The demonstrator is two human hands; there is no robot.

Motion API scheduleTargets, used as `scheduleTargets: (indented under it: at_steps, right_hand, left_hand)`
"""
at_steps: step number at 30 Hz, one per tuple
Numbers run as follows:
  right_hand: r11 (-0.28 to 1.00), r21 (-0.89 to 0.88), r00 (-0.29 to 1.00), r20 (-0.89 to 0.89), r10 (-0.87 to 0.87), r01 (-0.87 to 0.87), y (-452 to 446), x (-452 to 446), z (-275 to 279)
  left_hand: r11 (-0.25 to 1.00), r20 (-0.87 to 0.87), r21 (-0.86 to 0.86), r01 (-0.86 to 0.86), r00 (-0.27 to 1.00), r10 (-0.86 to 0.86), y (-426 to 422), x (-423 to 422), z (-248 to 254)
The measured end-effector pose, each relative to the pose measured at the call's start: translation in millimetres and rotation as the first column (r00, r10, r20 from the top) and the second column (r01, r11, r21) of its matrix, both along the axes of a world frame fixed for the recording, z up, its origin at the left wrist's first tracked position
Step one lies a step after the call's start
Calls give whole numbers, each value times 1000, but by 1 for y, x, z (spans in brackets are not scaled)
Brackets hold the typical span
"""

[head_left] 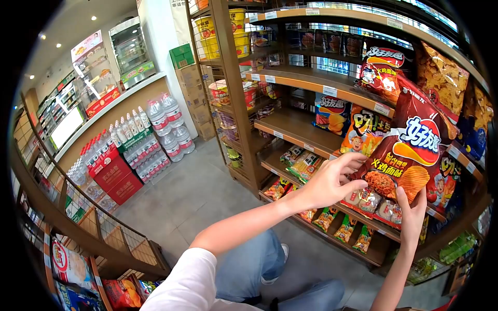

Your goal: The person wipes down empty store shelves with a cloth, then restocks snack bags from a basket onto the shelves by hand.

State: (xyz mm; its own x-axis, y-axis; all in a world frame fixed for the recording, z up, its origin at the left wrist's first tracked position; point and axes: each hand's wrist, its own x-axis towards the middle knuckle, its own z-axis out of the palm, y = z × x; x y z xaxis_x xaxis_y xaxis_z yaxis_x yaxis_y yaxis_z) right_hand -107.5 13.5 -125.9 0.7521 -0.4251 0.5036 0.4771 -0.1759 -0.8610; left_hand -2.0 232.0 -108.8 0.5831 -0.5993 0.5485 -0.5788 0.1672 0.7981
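Observation:
A dark red bag of potato chips [410, 140] with white lettering, a ridged chip and noodles on its front is held up, tilted, before the shelves. My right hand [413, 210] grips its bottom edge, the thumb on the front and the other fingers mostly behind. At the bag's lower left side, my left hand [337, 179] is closed on the edge, with the thumb touching the front near the noodle picture. Behind it, a similar red chip bag [381, 70] stands on the upper shelf. An orange snack bag [363, 127] is on the shelf below, partly covered by the held bag.
Small snack packs [327, 217] line the bottom shelf. Yellow noodle tubs [207, 46] fill the rack's end. Water bottles [171, 127] and red cartons [116, 179] stand by the counter [111, 111]. Another snack rack [98, 274] is at my lower left. My bent knees [249, 259] are below.

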Motion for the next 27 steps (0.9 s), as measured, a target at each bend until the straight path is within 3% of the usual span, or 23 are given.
scheduleTargets:
  at_steps: [7, 13, 22, 27]
  right_hand:
    - [999, 14, 999, -22, 46, -46, 2, 4, -11]
    - [999, -4, 998, -30, 52, -52, 7, -1, -8]
    - [998, -65, 1000, 2, 0, 0, 21, -6, 11]
    - [993, -101, 998, 9, -58, 59, 25, -2, 20]
  left_hand:
    - [998, -106, 65, 16, 994, -9, 7, -6, -5]
    - [971, 104, 209, -118, 990, 98, 16, -20, 8]
    - [988, 198, 155, -18, 980, -13, 19, 0, 18]
    - [981, 69, 173, 91, 992, -104, 16, 20, 28]
